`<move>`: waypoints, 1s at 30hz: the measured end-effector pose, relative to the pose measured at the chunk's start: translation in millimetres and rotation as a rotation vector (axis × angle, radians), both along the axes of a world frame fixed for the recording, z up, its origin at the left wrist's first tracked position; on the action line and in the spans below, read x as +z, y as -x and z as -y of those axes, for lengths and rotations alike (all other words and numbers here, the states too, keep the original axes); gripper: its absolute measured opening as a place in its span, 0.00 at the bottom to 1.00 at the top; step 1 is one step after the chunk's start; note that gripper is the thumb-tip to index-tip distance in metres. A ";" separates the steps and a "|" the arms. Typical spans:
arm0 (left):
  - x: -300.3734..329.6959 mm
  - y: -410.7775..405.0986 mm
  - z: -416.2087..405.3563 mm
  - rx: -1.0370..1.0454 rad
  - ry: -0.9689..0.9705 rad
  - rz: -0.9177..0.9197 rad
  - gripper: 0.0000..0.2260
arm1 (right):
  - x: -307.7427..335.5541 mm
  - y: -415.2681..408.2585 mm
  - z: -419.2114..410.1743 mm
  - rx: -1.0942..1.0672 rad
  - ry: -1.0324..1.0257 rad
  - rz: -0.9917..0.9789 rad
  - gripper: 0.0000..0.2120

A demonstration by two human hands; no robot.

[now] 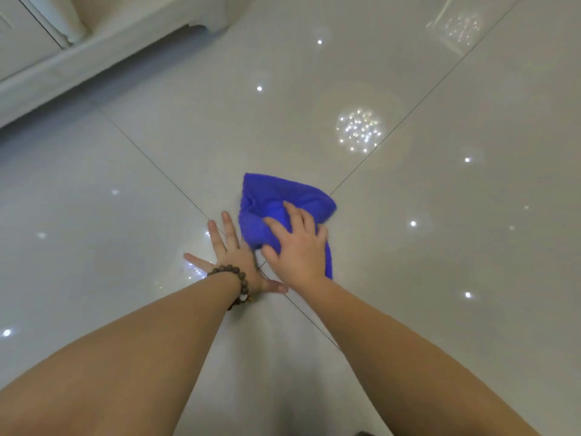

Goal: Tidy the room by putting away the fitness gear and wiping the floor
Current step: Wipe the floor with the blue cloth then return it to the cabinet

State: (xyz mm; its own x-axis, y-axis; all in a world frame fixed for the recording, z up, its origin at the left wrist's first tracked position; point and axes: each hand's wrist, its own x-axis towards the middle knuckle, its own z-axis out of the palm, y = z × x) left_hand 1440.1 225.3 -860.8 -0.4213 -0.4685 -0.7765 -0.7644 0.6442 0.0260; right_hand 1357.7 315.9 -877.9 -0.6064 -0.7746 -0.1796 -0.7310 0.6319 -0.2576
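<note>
Head view: right hand (298, 247) is pressing the blue cloth (273, 209) flat-fingered, wiping the floor (440, 247); left hand (231, 259) is bracing, spread. Next, probably sweeping onto fresh tile.

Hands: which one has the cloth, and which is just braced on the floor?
The right hand presses the blue cloth. The left hand, with the beaded bracelet, lies flat with fingers spread on the bare tile floor.
</note>
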 end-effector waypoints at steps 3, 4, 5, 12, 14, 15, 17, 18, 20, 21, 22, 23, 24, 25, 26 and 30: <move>3.7 1.7 -0.1 0.018 0.018 -0.013 0.70 | 15.0 26.6 -24.1 -0.067 0.109 0.150 0.32; 6.4 2.2 -0.2 0.022 0.021 -0.015 0.71 | 21.4 36.0 -40.2 -0.135 0.137 0.169 0.32; 8.4 3.0 0.1 0.025 0.017 -0.012 0.71 | 29.4 46.4 -58.5 -0.235 0.159 0.175 0.31; 20.1 -2.6 2.0 0.009 -0.040 -0.044 0.72 | 98.5 94.7 -217.3 -0.703 0.052 0.055 0.23; 22.4 -1.9 2.3 0.022 -0.059 -0.045 0.72 | 102.6 88.5 -256.0 -0.831 -0.012 0.003 0.24; 22.1 -3.0 1.7 0.021 -0.064 -0.048 0.71 | 98.8 80.7 -273.0 -0.924 -0.053 -0.029 0.27; 19.1 -5.7 1.0 0.001 -0.051 -0.053 0.71 | 77.5 58.0 -284.9 -1.143 -0.089 -0.009 0.34; 17.5 -4.6 1.5 0.002 -0.058 -0.057 0.71 | 61.8 43.2 -275.8 -1.262 -0.079 0.051 0.36; 14.9 -5.3 1.1 0.007 -0.054 -0.075 0.71 | 27.3 4.3 -231.5 -1.294 -0.103 0.107 0.33; 13.0 -6.7 0.6 0.000 -0.035 -0.077 0.71 | 13.7 -17.5 -199.3 -1.180 -0.086 0.051 0.30; 10.4 -7.5 0.0 -0.004 -0.013 -0.071 0.71 | 4.6 -38.7 -162.0 -1.023 -0.036 -0.002 0.28; 8.6 -7.3 -0.7 -0.005 0.006 -0.067 0.70 | -3.6 -58.6 -126.7 -0.856 0.005 -0.027 0.27; 7.9 -6.6 -2.2 -0.005 0.029 -0.074 0.68 | -8.3 -77.6 -95.6 -0.690 0.013 -0.062 0.26; 5.9 -6.2 -4.3 -0.008 0.054 -0.092 0.64 | -11.8 -91.3 -75.2 -0.551 0.007 -0.092 0.24; 5.2 -6.1 -6.5 -0.013 0.074 -0.106 0.61 | -12.1 -97.2 -64.5 -0.469 0.007 -0.109 0.23; 8.8 -9.1 -6.2 -0.038 0.077 -0.084 0.68 | -15.6 -76.2 -121.4 -0.400 -0.013 -0.132 0.23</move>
State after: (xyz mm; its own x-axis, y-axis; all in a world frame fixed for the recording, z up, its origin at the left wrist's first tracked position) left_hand 1449.2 231.5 -852.0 -0.5017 -0.5078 -0.7003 -0.7367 0.6752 0.0382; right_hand 1433.9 437.3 -893.4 -0.8773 -0.4718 -0.0879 -0.4537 0.8751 -0.1682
